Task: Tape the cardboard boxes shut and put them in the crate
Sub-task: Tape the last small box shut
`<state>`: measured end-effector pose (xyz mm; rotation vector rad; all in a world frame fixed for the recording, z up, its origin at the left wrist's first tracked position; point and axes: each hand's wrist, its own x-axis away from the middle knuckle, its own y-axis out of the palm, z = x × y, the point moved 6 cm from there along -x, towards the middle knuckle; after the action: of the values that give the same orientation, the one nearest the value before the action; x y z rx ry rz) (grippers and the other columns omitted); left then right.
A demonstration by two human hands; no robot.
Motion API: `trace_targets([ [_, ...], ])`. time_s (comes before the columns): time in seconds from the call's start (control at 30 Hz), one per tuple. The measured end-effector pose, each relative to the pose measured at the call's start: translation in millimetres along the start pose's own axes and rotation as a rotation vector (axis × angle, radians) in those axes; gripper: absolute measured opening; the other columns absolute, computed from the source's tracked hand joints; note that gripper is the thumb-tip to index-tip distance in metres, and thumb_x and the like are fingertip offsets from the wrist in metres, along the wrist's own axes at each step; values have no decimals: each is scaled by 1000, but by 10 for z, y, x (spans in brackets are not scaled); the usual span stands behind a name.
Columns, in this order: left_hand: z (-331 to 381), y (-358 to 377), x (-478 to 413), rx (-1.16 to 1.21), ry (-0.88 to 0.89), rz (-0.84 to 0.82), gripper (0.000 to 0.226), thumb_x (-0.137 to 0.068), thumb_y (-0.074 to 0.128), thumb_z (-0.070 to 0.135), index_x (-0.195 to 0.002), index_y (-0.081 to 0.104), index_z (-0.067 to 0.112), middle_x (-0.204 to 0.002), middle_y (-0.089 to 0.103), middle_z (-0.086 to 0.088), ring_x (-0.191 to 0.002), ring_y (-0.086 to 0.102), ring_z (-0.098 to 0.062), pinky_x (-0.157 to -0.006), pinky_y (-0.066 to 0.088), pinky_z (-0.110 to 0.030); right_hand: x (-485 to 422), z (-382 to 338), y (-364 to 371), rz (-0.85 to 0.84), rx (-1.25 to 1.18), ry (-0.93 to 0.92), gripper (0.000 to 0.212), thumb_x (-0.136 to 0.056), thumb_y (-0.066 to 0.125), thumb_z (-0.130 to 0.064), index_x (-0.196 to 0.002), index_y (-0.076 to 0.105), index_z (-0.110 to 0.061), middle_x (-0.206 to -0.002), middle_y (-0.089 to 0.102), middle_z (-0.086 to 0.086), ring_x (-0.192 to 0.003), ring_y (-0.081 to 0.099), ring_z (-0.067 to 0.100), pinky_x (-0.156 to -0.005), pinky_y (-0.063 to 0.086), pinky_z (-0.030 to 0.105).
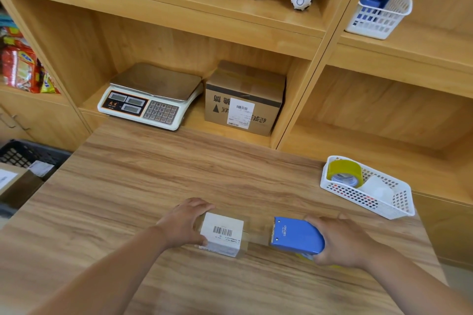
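From the head camera, the small box (pixel 221 234) sat on the desk (pixel 153 174) near its front edge. Its white barcode label faced up, with the print reading across from left to right. From above the box looked close to square, so its long axis could not be called firmly. The tape line across it ran left to right.

The left hand (pixel 183 222) held the box's left end, with the fingers (pixel 202 204) curled over the far edge and the thumb on the near side. The right hand (pixel 343 243) was wrapped round the blue tape dispenser (pixel 297 236), just right of the box with its toothed edge towards it. A clear strip of tape (pixel 256 236) seemed to stretch between the two.

The box looked light and stiff but easily dented, and likely to skid on the smooth wood. It probably needed pinning down while the tape was pulled. Holding it across two opposite side walls, clear of the taped seam, seemed best.

The black crate (pixel 15 151) stood well to the left, below desk level, with labelled cardboard boxes (pixel 15 184) already inside. A white basket (pixel 399 212) on the right held a yellow tape roll (pixel 344 172).
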<state>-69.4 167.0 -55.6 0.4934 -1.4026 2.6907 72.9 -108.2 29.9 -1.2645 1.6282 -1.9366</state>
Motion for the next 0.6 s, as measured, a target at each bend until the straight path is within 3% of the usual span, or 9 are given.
trace_targets([
  [0.1, 9, -10, 0, -5, -9, -9, 91, -71, 78, 41, -147, 28, 29, -149, 28, 9, -138, 17, -6, -114, 17, -24, -29, 22, 60, -21, -6, 5, 53, -67, 59, -61, -112, 43, -38, -102, 60, -19, -82, 51, 4, -85, 33, 29],
  [0.33, 39, -10, 13, -9, -42, -9, 91, -72, 78, 39, -147, 26, 31, -151, 26, 12, -141, 13, -5, -115, 17, -25, -146, 13, 238, -52, -2, -4, 50, -68, 58, -60, -110, 42, -36, -101, 61, -14, -94, 57, 9, -77, 27, 29],
  [0.6, 69, -9, 9, -23, -62, -33, 91, -73, 77, 37, -148, 25, 29, -153, 23, 9, -142, 9, -6, -115, 13, -24, -306, -18, 446, -106, -27, -4, 49, -66, 58, -54, -109, 40, -37, -100, 61, -11, -90, 57, 14, -83, 29, 30],
])
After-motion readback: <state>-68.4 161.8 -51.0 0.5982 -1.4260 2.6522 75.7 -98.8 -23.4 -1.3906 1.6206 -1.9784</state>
